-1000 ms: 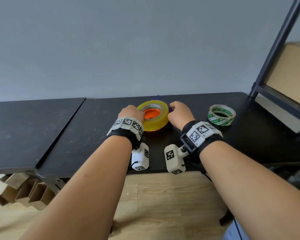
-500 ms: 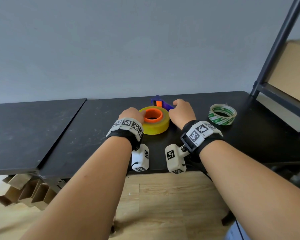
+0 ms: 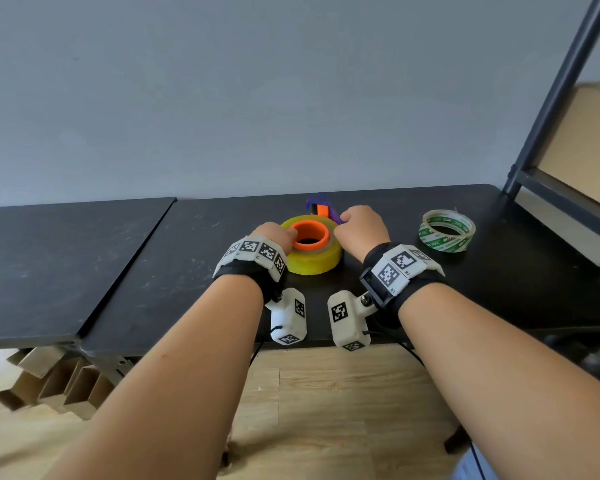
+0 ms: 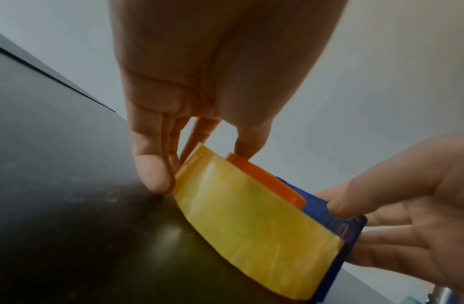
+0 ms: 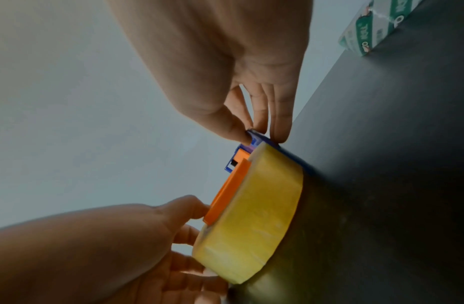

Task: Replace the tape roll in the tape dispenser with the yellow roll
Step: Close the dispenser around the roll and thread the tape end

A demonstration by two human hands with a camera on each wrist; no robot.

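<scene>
Nearest to us are our two wrists, at the front edge of the table (image 3: 153,271). Just past them lies the yellow roll (image 3: 314,258), flat on the table, with its hole facing up. We use the roll as our marker for everything else.

Our left hand (image 3: 274,235) is at the left side of the roll. Its fingers curl down around the outside of the roll, and the thumb (image 4: 247,148) presses on the orange hub (image 3: 309,234) that sticks up through the hole. So this hand has hold of the roll.

Our right hand (image 3: 361,228) is at the right side of the roll, a bit farther back. Its thumb and fingers pinch the blue dispenser (image 5: 251,142), which runs under the roll and comes out behind it as a blue and orange tip (image 3: 321,206).

We think the roll is now sitting on the hub, but we cannot tell if it is pushed all the way down. The hub points straight up, so any last push has to go straight down. The left hand is closer for that, while the right hand keeps the dispenser in place.

Well off to the right of the roll lies a green and white roll (image 3: 447,230). Farther right stands a shelf (image 3: 548,188) with a box (image 3: 589,143) on it.
</scene>
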